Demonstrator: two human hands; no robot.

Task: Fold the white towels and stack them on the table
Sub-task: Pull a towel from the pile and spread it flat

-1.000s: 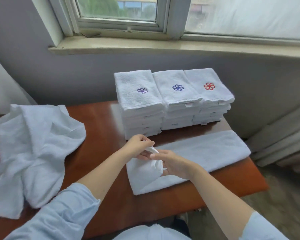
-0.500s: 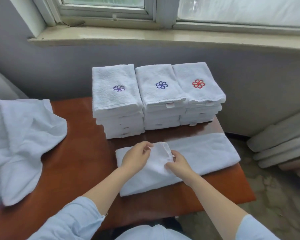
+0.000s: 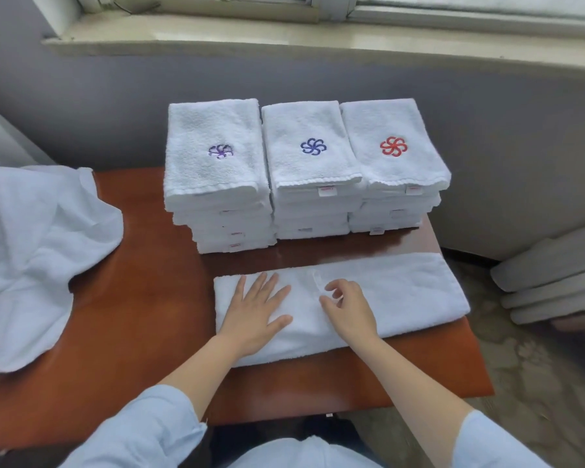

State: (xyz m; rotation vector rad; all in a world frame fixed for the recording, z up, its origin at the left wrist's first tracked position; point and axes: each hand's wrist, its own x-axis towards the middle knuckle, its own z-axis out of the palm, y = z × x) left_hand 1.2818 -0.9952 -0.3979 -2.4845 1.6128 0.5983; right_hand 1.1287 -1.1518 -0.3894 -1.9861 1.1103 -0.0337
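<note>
Since the earlier frames, the lifted end of the white towel [image 3: 402, 292] has been laid down, and the left grip [image 3: 254, 310], which was curled on that cloth, is now spread flat. The towel is stretched long from left to right across the near right part of the counter [image 3: 142, 298], just in front of the stacks, and its right end reaches the counter's right edge. A folded edge is seen across the towel near its middle. The left grip is opened wide, with straight fingers pressed onto the towel's left end. The right grip [image 3: 347, 307] is placed just beside it on the towel, with thumb and fingers curled near that folded edge; whether cloth is pinched there cannot be told.

Three stacks of folded towels are set side by side at the far edge of the counter, close together. The left stack [image 3: 217, 184] is topped with a purple flower emblem, the middle stack [image 3: 313, 170] with a blue one, and the right stack [image 3: 394, 170] with a red one. A loose heap of unfolded towels [image 3: 41, 251] is spread over the counter's left end, well apart from the towel being worked. Pale blue sleeves [image 3: 142, 430] are seen at the near edge.
</note>
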